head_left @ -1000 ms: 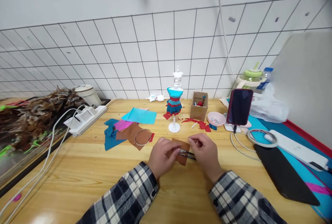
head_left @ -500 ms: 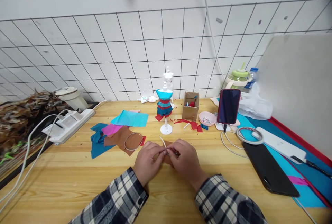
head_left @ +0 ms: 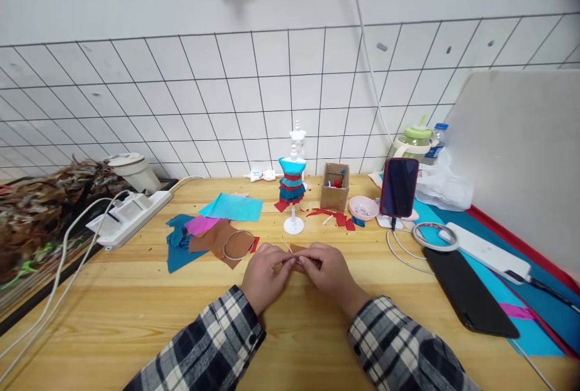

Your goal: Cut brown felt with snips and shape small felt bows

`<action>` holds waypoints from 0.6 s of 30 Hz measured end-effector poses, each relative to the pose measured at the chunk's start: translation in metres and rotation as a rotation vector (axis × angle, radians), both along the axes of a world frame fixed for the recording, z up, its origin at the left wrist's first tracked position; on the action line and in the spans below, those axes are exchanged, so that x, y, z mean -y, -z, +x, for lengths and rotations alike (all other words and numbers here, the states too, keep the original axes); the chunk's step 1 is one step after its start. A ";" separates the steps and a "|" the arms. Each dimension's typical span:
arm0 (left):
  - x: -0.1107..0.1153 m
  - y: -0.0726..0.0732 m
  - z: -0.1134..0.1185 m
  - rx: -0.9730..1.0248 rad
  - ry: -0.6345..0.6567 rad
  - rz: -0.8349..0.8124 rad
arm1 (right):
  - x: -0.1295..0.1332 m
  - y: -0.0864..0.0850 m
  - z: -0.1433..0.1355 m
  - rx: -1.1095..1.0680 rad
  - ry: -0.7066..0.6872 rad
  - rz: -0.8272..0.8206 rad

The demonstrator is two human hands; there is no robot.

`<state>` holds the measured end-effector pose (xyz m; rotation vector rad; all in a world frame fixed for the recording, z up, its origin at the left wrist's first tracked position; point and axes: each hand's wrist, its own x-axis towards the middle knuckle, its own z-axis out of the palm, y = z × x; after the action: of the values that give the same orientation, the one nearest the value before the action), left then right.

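My left hand [head_left: 266, 275] and my right hand [head_left: 330, 273] meet over the near middle of the wooden table, fingertips pinched together. Between them is a thin white strip [head_left: 287, 246], its free end sticking up and away from me. A piece of brown fabric [head_left: 298, 248] shows just behind and under my fingers; how much of it they grip is hidden. Beyond my hands stands a small white dress form [head_left: 293, 225] wearing a blue and red layered dress [head_left: 292, 180]. A second white form [head_left: 298, 136] is right behind it.
Blue, magenta and brown fabric pieces [head_left: 226, 240] with a ring [head_left: 238, 245] lie left. A cardboard box [head_left: 335, 197], pink bowl [head_left: 364, 216] and red scraps [head_left: 341, 220] are behind right. Farther right are an upright phone [head_left: 399, 188] and black tablet-like object [head_left: 471, 294]. Power strip [head_left: 131, 216], left.
The camera view has shifted slightly, so the scene sits a little lower. My hands stay together; the white strip between them now leans more to the left and shows less.
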<state>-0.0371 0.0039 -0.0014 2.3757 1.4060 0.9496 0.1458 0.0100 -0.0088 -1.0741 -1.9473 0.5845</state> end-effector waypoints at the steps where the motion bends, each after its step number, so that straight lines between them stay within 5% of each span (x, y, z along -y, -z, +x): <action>1: -0.001 0.000 -0.001 0.003 -0.009 0.005 | -0.001 0.000 -0.001 0.000 -0.005 0.005; 18: -0.005 -0.001 0.007 0.203 -0.101 -0.098 | 0.007 -0.003 0.007 0.017 -0.079 -0.086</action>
<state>-0.0302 0.0087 -0.0009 2.0895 1.4691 1.0870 0.1525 0.0025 -0.0053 -1.0619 -2.0016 0.7101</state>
